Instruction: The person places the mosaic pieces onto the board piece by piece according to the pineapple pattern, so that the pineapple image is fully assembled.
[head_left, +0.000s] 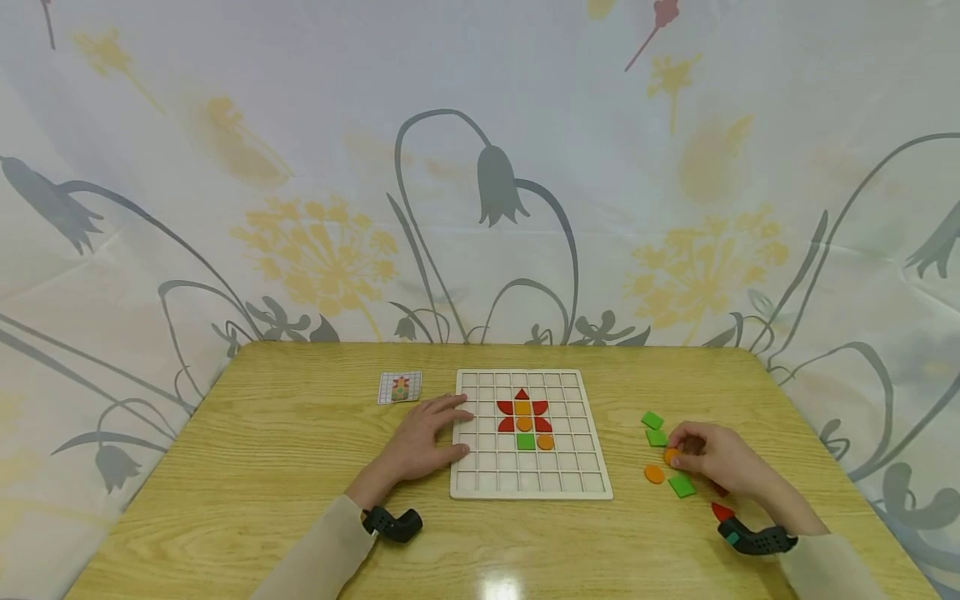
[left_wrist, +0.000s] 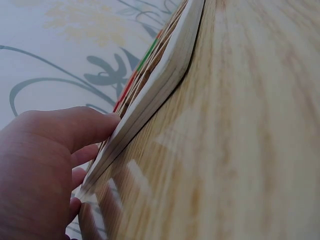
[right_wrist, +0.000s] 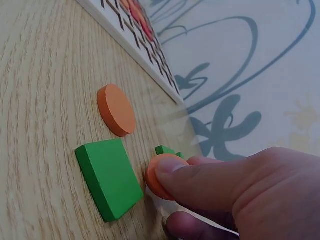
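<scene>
My left hand [head_left: 422, 440] rests at the left edge of a white gridded board [head_left: 480, 481], its fingers spread and fairly straight. The left wrist view shows the thumb [left_wrist: 85, 126] touching the board's side. Off the board's right side, my right hand [head_left: 723, 458] pinches an orange disc [right_wrist: 155, 181] between thumb and fingers, low over the table. Another orange disc [right_wrist: 118, 111] and a green tile [right_wrist: 111, 179] lie beside it. On the board is a pattern of red pieces, an orange square [head_left: 522, 408], a green square [head_left: 526, 442] and orange discs [head_left: 546, 442].
A small pattern card [head_left: 400, 387] lies beyond my left hand. More green tiles [head_left: 652, 420] are on the wooden table [head_left: 300, 450] past my right hand. A red piece [head_left: 722, 512] shows by the right wrist, and a patterned curtain [head_left: 480, 275] hangs behind the table.
</scene>
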